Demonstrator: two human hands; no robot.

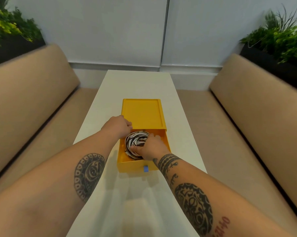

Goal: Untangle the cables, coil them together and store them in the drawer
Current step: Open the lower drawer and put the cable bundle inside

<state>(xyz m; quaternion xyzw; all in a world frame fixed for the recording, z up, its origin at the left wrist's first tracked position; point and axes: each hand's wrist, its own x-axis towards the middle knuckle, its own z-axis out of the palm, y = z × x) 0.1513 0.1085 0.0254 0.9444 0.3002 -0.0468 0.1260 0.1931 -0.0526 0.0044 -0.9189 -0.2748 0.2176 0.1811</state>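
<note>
Coil of black & white cables [135, 142] sits inside the open yellow drawer [165, 142] on the white table [113, 86]. Right hand [150, 147] lies on the coil's right side, fingers curled onto it — gripping it. Left hand [118, 125] at the drawer's left rear corner, fingers curled on the case [142, 113] edge, just beside the coil.

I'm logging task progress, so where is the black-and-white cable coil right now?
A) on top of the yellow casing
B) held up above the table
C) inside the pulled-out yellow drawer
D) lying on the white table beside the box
C: the cable coil sits within the walls of the open yellow drawer, with the right hand pressing on it.
</note>
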